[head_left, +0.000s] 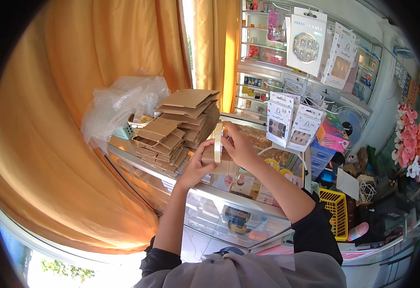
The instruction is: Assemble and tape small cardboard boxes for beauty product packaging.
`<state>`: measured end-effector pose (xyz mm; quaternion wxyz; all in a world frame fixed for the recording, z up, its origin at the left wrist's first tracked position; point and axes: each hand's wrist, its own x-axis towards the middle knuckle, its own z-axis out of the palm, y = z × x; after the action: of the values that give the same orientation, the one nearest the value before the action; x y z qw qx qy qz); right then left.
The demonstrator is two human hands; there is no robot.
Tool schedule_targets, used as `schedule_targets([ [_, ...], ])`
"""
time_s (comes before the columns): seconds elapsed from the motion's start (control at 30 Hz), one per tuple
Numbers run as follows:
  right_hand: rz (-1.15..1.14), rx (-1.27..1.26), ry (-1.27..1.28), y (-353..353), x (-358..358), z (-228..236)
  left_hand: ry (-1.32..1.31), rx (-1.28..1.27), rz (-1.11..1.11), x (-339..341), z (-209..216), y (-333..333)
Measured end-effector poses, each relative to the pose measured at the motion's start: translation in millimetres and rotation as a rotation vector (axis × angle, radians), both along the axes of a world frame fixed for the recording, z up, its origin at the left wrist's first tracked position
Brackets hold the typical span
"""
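Note:
My right hand (239,148) is closed on a roll of tape (218,144), pale yellow and held on edge with its rim toward me. Just below the roll is a small brown cardboard box (227,167) over the glass counter. Around the left side of that box curls my left hand (200,165), its thumb along the near side. The roll and my fingers cover part of the box. Beside my left hand, flattened brown cardboard boxes (158,140) are piled in a leaning stack.
Crumpled bubble wrap (123,98) and a small pale green basket (123,132) stand behind the stack. Press-on nail packs (278,120) hang from a rack at the right. A yellow basket (333,211) sits right of the glass counter (239,201). Orange curtains (75,158) hang at the left.

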<state>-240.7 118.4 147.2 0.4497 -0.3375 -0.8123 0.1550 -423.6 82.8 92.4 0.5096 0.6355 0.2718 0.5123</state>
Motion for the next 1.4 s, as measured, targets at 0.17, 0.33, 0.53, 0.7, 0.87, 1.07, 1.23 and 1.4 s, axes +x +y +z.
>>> schedule_targets([
  [0.17, 0.041, -0.043, 0.025, -1.1, -1.4, -0.5, -0.011, 0.043, 0.013, -2.5, -6.5, 3.6],
  [0.33, 0.04, -0.093, 0.027, -7.9, 1.4, 0.3, 0.027, 0.011, 0.031, 2.3, 2.2, -3.0],
  [0.53, 0.065, -0.148, 0.074, 1.0, -1.0, -6.8, 0.0, 0.055, 0.052, -2.1, -4.8, 3.3],
  [0.7, 0.006, -0.222, 0.039, 8.8, 2.5, 2.1, 0.047, 0.136, 0.09, 2.7, 1.8, -0.4],
  [0.87, -0.025, -0.183, 0.058, 26.4, 0.1, -1.6, 0.061, 0.126, 0.089, 0.0, -1.8, -0.1],
  [1.07, -0.006, -0.3, 0.197, 44.8, -3.9, -7.0, 0.059, 0.069, 0.093, 1.4, 3.3, -5.0],
  [1.23, -0.079, -0.082, 0.287, 41.1, -9.0, -11.7, 0.06, 0.044, 0.094, 2.2, 3.9, -5.5],
  [1.4, -0.119, 0.017, 0.149, 39.6, -2.4, -4.2, 0.037, 0.014, 0.097, 1.5, 1.4, -4.2],
])
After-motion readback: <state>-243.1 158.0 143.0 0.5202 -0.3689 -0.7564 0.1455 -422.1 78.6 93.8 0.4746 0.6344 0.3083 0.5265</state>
